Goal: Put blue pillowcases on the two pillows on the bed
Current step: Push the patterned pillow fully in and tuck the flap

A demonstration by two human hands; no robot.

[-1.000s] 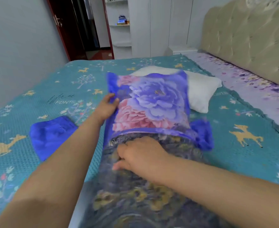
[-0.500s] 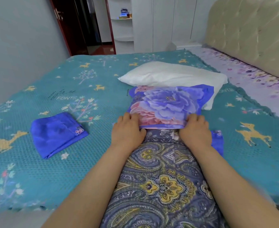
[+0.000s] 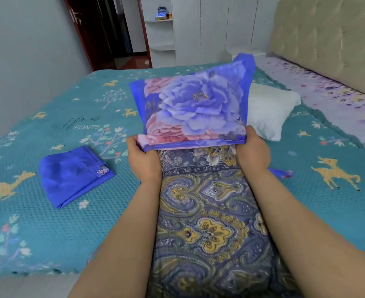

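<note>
A pillow with a grey-blue and yellow paisley cover (image 3: 207,222) lies lengthwise on the bed between my forearms. Its far end sits inside a blue pillowcase printed with large purple and pink flowers (image 3: 194,108), whose far part stands raised off the bed. My left hand (image 3: 144,160) grips the pillowcase's open edge at the left corner and my right hand (image 3: 252,151) grips it at the right corner. A second blue pillowcase (image 3: 74,175), folded, lies on the bedspread to the left. A bare white pillow (image 3: 267,110) lies behind the raised case, partly hidden by it.
The bed has a teal bedspread (image 3: 48,229) with deer and tree prints; a lilac floral sheet (image 3: 336,100) runs along the padded beige headboard (image 3: 327,44) on the right. White wardrobe shelves (image 3: 162,29) and a dark doorway (image 3: 104,39) stand beyond the bed.
The pillowcase's far part has lifted off the white pillow and now stands raised. Both hands have shifted outward to the corners of the open edge, and more of the paisley pillow shows.
</note>
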